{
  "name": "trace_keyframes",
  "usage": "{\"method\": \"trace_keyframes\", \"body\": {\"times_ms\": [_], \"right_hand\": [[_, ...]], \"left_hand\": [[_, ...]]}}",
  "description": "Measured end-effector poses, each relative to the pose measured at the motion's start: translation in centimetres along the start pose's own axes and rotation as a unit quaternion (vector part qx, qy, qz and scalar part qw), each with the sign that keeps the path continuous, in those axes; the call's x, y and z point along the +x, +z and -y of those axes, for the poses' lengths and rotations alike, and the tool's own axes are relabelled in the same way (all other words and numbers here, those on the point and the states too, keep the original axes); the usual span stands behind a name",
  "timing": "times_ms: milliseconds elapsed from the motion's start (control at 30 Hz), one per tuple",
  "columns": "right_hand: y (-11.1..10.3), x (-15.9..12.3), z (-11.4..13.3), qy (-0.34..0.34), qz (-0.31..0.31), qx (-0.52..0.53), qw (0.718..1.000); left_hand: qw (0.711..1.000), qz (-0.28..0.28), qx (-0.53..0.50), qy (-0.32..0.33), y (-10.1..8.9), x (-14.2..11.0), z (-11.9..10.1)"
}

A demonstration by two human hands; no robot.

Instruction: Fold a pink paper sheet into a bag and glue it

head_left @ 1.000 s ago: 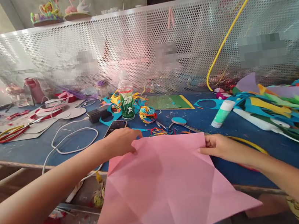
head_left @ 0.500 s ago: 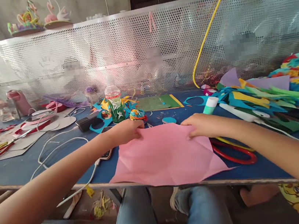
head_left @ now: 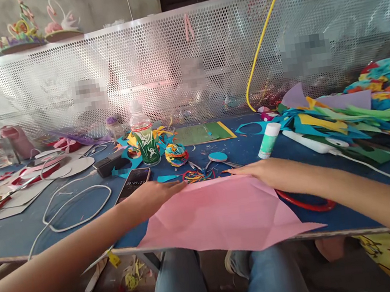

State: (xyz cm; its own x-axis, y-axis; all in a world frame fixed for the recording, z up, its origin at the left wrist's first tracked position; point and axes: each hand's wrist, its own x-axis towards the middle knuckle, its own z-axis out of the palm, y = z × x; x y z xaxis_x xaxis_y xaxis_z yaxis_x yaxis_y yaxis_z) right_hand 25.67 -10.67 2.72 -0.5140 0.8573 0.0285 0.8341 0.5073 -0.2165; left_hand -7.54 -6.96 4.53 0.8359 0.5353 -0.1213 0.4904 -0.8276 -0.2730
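A creased pink sheet of paper [head_left: 215, 215] lies at the table's front edge, its near side overhanging a little. My left hand [head_left: 156, 195] rests on its far left part, fingers stretched out along the far edge. On the far right part lies my right hand [head_left: 269, 174], fingers also extended toward the middle. Both thumbs are hidden. Red-handled scissors [head_left: 308, 202] stick out from under the paper's right side. Just beyond the paper are a blue disc [head_left: 217, 157], a multicoloured paper ball [head_left: 176, 154] and thin coloured strips [head_left: 199, 175].
A phone [head_left: 133, 183] lies beside my left hand, near a white cable [head_left: 79, 225]. A green-labelled bottle [head_left: 145, 141] and a glue stick [head_left: 269, 140] stand behind. Coloured paper strips [head_left: 325, 120] pile up at right. A perforated metal screen [head_left: 216, 41] closes off the back.
Both hands have gone from gripping the far edge of the pink paper to lying flatter along it. The far edge has come lower and nearer, uncovering the strips behind. The view has shifted slightly.
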Motion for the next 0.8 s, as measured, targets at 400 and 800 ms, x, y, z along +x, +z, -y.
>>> {"method": "trace_keyframes", "body": {"times_ms": [400,800], "right_hand": [[4.1,-3.1,-1.6,-0.085,-0.013,-0.109,0.990],[4.7,-3.2,-1.7,-0.095,-0.040,-0.126,0.987]], "left_hand": [[0.996,-0.042,-0.018,0.075,2.2,-1.1,-1.2],[0.996,-0.041,-0.028,0.077,2.2,-1.0,-1.2]]}}
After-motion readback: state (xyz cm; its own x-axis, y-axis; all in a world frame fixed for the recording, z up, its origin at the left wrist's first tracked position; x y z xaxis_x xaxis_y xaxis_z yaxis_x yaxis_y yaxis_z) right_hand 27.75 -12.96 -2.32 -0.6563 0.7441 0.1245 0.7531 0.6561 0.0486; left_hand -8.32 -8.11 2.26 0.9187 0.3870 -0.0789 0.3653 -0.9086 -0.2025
